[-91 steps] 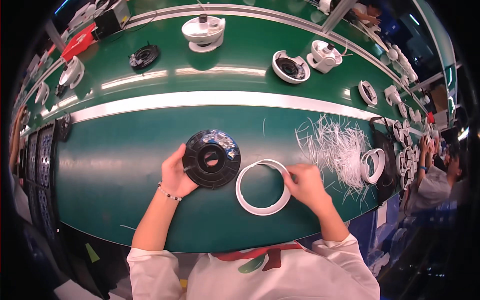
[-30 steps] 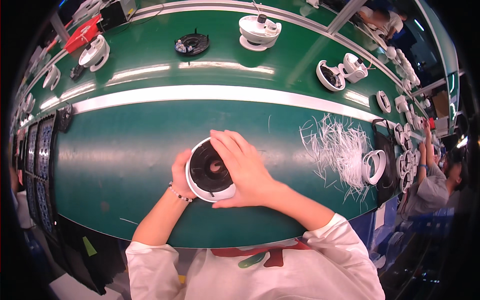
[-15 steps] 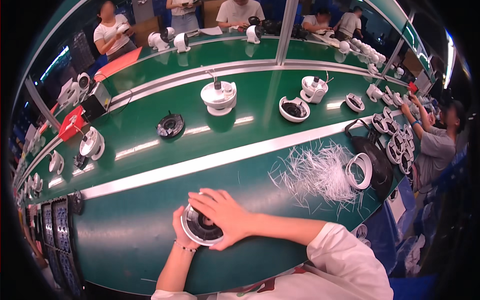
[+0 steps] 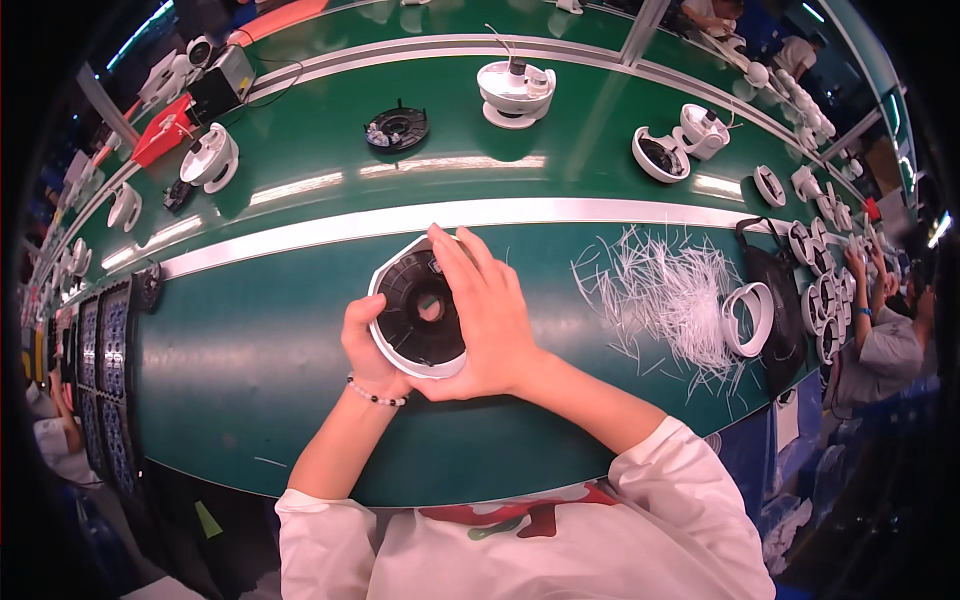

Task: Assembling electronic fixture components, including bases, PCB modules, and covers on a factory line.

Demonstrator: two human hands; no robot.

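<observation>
Between my two hands I hold a white round housing (image 4: 424, 370), tilted so that its inside shows. A black ribbed disc (image 4: 400, 305) with a round hole at its middle sits in it. My left hand (image 4: 368, 345) grips the lower left side, its thumb on the rim. Along the right side lies my right hand (image 4: 490, 315), its fingers stretched up over the edge of the disc and its palm against the rim. Both hands are above the green bench (image 4: 230, 350). The underside of the housing is hidden.
White ties (image 4: 665, 300) lie heaped on the right, beside a white ring (image 4: 748, 320) and a black bag (image 4: 778, 320). Beyond a pale ledge (image 4: 330, 233), a green conveyor carries white housings (image 4: 515, 92) and a black disc (image 4: 397, 130). Dark trays (image 4: 103, 350) stand left. A co-worker (image 4: 885, 350) sits right.
The view has tipped downward. My right hand has shifted from across the black disc to its right side, so more of the disc shows. The housing has turned more toward me.
</observation>
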